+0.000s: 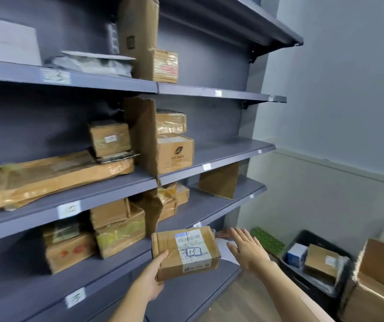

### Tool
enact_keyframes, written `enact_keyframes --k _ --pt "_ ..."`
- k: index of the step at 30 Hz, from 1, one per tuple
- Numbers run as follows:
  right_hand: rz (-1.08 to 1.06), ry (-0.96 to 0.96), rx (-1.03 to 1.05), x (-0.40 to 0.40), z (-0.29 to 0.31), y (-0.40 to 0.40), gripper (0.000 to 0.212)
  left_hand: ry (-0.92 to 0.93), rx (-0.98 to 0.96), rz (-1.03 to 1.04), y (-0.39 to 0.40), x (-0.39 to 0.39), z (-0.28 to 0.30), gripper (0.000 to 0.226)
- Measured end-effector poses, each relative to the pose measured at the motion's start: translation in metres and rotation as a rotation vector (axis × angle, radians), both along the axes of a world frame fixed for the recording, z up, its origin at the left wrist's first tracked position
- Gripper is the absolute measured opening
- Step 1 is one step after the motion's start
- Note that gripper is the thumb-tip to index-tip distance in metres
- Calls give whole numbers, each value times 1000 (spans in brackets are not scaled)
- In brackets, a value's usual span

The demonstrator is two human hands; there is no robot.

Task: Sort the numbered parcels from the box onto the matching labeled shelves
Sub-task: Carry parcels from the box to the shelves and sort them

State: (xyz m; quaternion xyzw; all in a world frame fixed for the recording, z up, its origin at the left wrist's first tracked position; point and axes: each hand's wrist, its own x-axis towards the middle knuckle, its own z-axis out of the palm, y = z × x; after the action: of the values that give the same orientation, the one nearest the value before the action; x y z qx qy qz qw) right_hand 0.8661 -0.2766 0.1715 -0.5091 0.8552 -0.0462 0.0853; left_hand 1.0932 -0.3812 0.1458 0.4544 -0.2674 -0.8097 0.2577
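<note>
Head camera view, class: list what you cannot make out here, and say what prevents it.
1. White shelf-edge labels: numbers blurred, unreadable.
2. Black plastic bin: lower contents hidden by its wall and the top parcels.
3. Large brown cardboard box: cut off by the right edge.
4. Left hand fingers: hidden under the brown cardboard parcel.

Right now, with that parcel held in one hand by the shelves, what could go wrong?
1. Only the left hand grips the parcel marked 13, at one corner; the right hand is open and off it, so it could tip and drop.
2. The shelf labels are blurred here, so it could land on the wrong shelf.
3. The leaning cardboard divider nearby could be knocked over.
</note>
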Motion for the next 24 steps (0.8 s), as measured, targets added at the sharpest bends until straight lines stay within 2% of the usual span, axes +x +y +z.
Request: enact_keyframes --k 6,12,17,24 --pt "-190 -3 4 -81 -4 -13 59 14 -20 -170 -55 -99 -5 27" --pt "-307 11 65 -139 -13 -3 58 7 31 -307 -66 -180 -20 29" --pt "-360 -21 69 -206 -23 -1 58 -19 45 -347 -65 -242 -26 20" --pt "-335 3 -2 -326 -17 -10 57 -37 -3 -307 -75 -352 -30 29"
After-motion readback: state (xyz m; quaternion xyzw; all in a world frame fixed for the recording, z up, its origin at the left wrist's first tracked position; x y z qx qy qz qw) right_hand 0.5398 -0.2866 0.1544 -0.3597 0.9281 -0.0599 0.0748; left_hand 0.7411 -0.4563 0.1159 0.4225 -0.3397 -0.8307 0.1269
